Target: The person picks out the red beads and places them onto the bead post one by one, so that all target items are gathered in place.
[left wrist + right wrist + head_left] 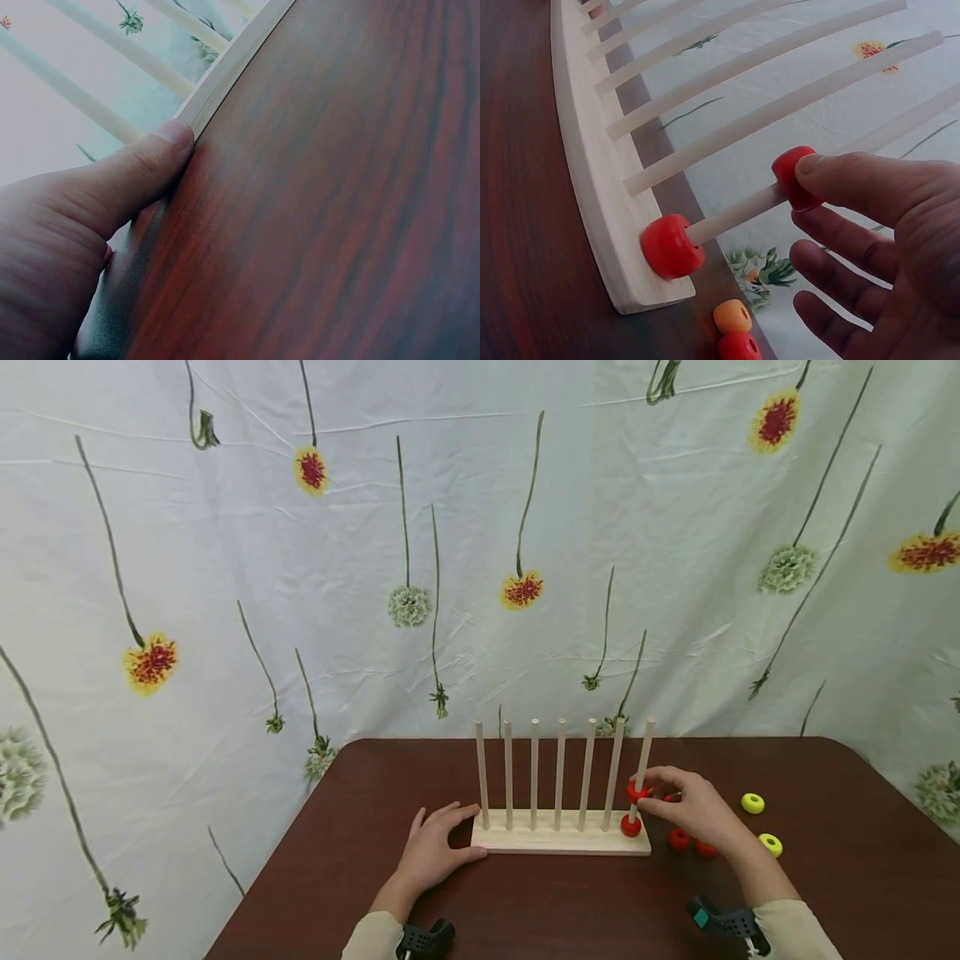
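A pale wooden peg rack (555, 843) with a row of upright pegs stands on the dark table. My left hand (435, 852) grips the rack's left end, its thumb (176, 135) against the front edge and the forefinger at the back corner. Between thumb and forefinger my right hand (693, 808) pinches a red bead (789, 178), which is threaded partway down the rightmost peg. Below it on that same peg, another red bead (671, 247) sits against the base. The other pegs carry no beads.
Right of the rack lie loose red beads (679, 839) and two yellow beads (752, 803), some partly hidden by my right hand. An orange bead (733, 316) shows near the rack's end in the right wrist view. Behind the table hangs a flower-patterned cloth (465, 543).
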The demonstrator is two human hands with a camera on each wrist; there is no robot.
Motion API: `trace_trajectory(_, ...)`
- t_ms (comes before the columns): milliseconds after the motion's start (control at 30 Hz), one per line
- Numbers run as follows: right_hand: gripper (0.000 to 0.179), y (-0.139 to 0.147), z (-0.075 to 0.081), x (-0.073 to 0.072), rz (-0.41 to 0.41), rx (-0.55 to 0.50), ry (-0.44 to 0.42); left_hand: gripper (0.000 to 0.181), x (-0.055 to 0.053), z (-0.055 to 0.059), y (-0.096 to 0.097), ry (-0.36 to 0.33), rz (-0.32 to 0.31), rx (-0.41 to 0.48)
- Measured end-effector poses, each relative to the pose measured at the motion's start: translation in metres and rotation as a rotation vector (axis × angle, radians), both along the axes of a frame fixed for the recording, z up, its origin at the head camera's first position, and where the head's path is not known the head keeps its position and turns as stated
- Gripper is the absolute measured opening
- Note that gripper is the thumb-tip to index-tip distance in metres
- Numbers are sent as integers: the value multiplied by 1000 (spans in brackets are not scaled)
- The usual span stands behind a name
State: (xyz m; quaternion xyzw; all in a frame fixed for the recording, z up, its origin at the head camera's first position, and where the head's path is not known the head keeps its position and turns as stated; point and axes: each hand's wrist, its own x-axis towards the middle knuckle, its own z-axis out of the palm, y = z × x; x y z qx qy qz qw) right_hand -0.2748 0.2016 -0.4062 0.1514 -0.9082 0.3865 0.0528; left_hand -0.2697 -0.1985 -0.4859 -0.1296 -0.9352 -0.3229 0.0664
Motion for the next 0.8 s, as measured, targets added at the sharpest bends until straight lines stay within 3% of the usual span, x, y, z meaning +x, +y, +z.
trace_trajectory(267, 19, 1, -9, -3, 45, 24, -17, 69, 1, 2, 1, 11, 3, -4)
trace_trajectory(800, 24, 0, -22, -8, 109, 26, -43, 69, 2, 3, 2, 9, 2, -1)
